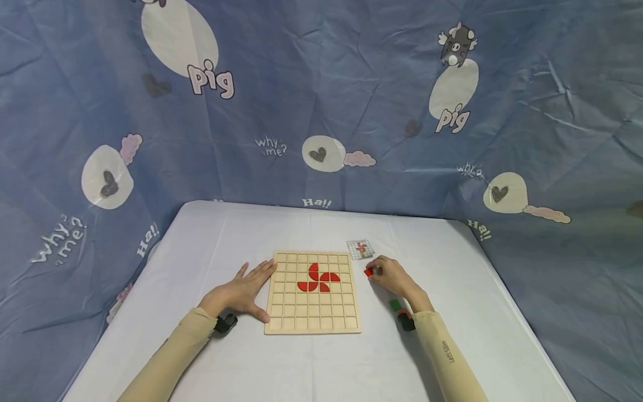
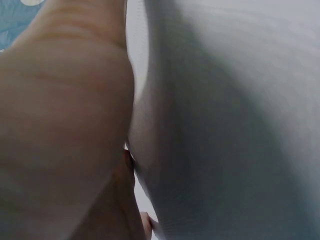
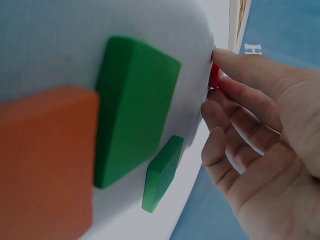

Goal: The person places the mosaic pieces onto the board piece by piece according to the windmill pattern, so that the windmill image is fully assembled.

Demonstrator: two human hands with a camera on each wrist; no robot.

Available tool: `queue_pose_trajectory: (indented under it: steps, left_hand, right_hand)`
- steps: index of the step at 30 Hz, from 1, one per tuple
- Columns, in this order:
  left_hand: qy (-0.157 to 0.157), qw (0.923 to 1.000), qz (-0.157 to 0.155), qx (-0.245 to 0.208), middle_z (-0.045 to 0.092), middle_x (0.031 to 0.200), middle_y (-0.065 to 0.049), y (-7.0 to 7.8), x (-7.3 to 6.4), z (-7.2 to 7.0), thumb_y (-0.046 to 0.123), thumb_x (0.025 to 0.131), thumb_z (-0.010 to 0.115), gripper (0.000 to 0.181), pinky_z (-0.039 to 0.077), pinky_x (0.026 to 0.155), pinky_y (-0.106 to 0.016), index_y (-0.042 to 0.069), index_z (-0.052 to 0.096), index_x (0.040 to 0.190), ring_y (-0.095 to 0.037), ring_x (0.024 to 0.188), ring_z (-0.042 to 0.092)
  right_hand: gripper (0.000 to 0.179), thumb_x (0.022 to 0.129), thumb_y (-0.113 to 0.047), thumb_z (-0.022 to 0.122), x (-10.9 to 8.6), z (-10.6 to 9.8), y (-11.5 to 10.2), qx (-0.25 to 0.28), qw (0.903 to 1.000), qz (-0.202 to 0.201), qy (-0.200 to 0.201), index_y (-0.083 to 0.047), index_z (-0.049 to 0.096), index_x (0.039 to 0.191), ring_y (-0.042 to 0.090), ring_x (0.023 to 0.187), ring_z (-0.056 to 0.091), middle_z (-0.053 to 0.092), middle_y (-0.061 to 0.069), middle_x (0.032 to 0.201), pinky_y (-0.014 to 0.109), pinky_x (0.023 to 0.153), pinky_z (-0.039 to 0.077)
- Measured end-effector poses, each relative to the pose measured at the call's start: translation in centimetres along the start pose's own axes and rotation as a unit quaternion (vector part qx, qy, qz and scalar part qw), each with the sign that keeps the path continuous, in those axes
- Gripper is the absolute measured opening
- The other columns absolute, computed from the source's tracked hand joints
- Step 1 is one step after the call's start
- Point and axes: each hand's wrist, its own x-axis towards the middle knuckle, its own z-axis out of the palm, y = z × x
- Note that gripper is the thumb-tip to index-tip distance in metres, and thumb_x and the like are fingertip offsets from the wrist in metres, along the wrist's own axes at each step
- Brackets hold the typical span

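Observation:
A square wooden grid board [image 1: 288, 311] lies on the white table. Several red quarter-round pieces [image 1: 330, 277] form a pinwheel in its cells. Along the board's left edge my left hand [image 1: 242, 293] lies spread, with fingertips at the upper left corner and the thumb near the lower left. Right of the board, my right hand [image 1: 393, 277] pinches a small red piece [image 1: 368, 272] between thumb and fingertips, low over the table. The right wrist view shows that red piece [image 3: 215, 75] edge-on, partly hidden by the fingers. The left wrist view holds mostly palm and shadow.
A small pattern card [image 1: 360, 249] with a printed pinwheel lies past the board's upper right corner. Beneath my right forearm are green blocks [image 3: 140, 110] and an orange block [image 3: 47, 165]. A blue printed cloth [image 1: 321, 100] hangs behind the table.

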Motion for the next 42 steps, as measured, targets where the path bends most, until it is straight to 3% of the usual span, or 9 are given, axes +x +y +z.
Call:
queue_pose_trajectory:
  steps: [13,35,42]
  left_hand:
    - [-0.003,1.0,0.001,0.003,0.005,0.163,-0.017,-0.3,0.2,0.2,0.074,0.055,0.074,0.14,-0.002,0.116,-0.065,0.002,0.007,0.155,-0.036,0.15,0.007]
    - [-0.002,0.9999,-0.004,0.011,0.005,0.163,-0.014,-0.2,0.2,0.3,0.076,0.053,0.072,0.14,-0.002,0.117,-0.064,0.003,0.008,0.155,-0.034,0.15,0.007]
    - [-0.003,0.9999,-0.005,0.015,0.005,0.163,-0.013,-0.4,0.3,0.5,0.077,0.053,0.072,0.141,-0.001,0.117,-0.064,0.004,0.008,0.155,-0.033,0.15,0.007]
  right_hand:
    - [0.021,0.082,-0.013,0.075,0.4,0.3,-0.5,0.009,0.9997,0.017,0.012,-0.006,0.07,0.101,0.014,0.078,0.051,0.059,0.003,0.093,0.026,0.066,0.045]
    - [0.023,0.08,-0.016,0.075,0.5,0.9,-1.2,0.014,0.9984,0.042,0.034,-0.003,0.064,0.095,0.014,0.075,0.052,0.057,0.006,0.092,0.023,0.062,0.046]
    - [0.024,0.081,-0.022,0.075,-0.3,1.7,-3.5,0.031,0.9984,0.033,0.034,-0.008,0.062,0.095,0.012,0.075,0.05,0.055,0.002,0.092,0.022,0.059,0.044]
